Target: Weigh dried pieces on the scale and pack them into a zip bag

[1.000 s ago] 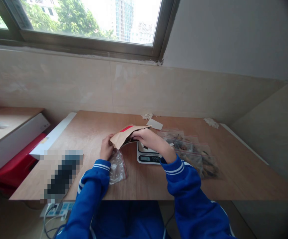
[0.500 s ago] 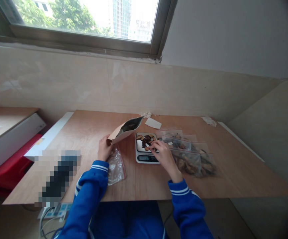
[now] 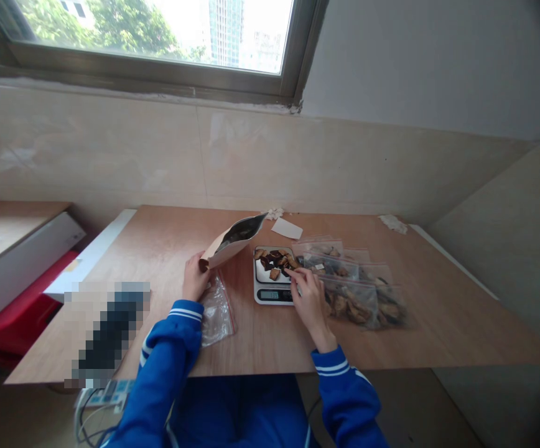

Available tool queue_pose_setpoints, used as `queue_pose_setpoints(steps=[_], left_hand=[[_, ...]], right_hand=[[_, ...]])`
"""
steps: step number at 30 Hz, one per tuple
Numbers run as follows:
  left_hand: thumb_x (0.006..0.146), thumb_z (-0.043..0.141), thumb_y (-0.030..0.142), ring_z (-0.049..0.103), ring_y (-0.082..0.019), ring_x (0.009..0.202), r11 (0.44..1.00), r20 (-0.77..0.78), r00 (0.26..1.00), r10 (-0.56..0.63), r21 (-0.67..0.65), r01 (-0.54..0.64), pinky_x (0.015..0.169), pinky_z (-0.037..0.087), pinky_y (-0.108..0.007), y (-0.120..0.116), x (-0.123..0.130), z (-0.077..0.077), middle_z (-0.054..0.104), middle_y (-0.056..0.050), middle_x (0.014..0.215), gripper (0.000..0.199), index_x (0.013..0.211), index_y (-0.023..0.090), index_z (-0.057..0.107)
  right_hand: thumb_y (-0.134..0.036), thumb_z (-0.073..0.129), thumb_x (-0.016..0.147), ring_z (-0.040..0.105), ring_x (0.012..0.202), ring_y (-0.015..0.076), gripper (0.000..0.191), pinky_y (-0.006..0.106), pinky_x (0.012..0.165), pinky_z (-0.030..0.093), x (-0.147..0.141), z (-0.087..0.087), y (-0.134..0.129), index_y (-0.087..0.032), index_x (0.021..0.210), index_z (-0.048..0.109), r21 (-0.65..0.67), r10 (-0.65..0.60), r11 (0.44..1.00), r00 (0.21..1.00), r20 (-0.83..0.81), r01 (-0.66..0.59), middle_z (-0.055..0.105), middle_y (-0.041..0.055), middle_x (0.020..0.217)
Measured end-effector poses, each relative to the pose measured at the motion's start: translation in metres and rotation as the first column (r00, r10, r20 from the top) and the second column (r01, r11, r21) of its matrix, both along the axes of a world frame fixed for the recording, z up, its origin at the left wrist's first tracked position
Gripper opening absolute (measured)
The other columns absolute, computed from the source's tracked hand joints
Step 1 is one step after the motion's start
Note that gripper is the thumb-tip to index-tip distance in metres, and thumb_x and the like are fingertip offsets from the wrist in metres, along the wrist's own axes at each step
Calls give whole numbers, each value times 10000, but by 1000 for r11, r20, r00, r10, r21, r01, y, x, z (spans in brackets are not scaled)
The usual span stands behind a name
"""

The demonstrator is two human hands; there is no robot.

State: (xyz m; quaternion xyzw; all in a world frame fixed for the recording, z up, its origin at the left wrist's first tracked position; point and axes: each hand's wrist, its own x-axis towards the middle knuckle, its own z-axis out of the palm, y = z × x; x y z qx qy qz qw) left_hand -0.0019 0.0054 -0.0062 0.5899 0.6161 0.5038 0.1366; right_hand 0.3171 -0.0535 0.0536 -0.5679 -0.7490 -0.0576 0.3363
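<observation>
A white digital scale [image 3: 259, 287] with a lit display stands at the middle of the table. Dried brown pieces [image 3: 274, 274] lie on its plate. My right hand [image 3: 308, 300] is over the plate's right edge, its index finger stretched toward the pieces and the other fingers loosely curled, with nothing seen between them. My left hand [image 3: 195, 278] grips the lower left end of a brown paper pouch [image 3: 233, 249], whose dark mouth gapes toward the upper right. Beneath the pouch, beside my left wrist, lies a clear zip bag [image 3: 218, 316].
Several zip bags of dried pieces [image 3: 351, 305] overlap right of the scale. Behind it lie a white card [image 3: 287, 228] and pale scraps [image 3: 274, 213]. More scraps [image 3: 394, 224] rest at the back right. A blurred dark object [image 3: 114, 330] lies at the left.
My right hand has let go of a brown piece, now on the front of the plate, and its fingers have spread and shifted slightly right. The pouch has tilted slightly.
</observation>
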Motion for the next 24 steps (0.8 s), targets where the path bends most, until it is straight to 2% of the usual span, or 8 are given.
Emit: queue_pose_setpoints(steps=[5, 10, 17, 21, 24], left_hand=[[689, 611, 201, 600, -295, 970, 1000, -50, 998, 26, 2, -26, 890, 479, -435, 1, 0, 0, 681, -95, 974, 289, 973, 178, 657], [710, 602, 276, 608, -277, 883, 994, -47, 994, 103, -33, -104, 810, 491, -401, 1, -3, 0, 678, -79, 860, 217, 897, 177, 649], [747, 592, 462, 579, -254, 732, 966, -137, 960, 243, -52, -252, 712, 462, -376, 2, -4, 1, 606, -63, 690, 283, 723, 181, 597], [743, 580, 504, 560, -240, 704, 961, -170, 948, 269, -18, -276, 697, 450, -369, 1, -4, 1, 589, -59, 676, 321, 696, 186, 573], [756, 547, 502, 569, -252, 724, 958, -216, 941, 259, -69, -280, 694, 449, -378, 0, -4, 4, 605, -79, 711, 338, 713, 169, 582]], right_hand=[[-163, 384, 901, 588, 973, 242, 326, 408, 867, 466, 23, -23, -27, -206, 1027, 681, 18, -86, 995, 956, -282, 95, 609, 105, 998], [-155, 390, 888, 608, 920, 240, 283, 400, 820, 502, 41, -49, -49, -199, 917, 668, -52, -137, 991, 906, -400, 127, 611, 104, 951], [-155, 398, 880, 611, 914, 241, 270, 401, 829, 508, 42, -50, -50, -204, 856, 662, -86, -152, 988, 885, -439, 127, 612, 103, 938], [-169, 401, 878, 608, 909, 240, 282, 398, 825, 504, 42, -52, -49, -202, 837, 678, -105, -154, 987, 884, -441, 119, 608, 104, 931], [-180, 405, 876, 600, 921, 236, 278, 394, 843, 492, 43, -54, -49, -196, 831, 679, -108, -151, 988, 884, -443, 114, 606, 100, 931]])
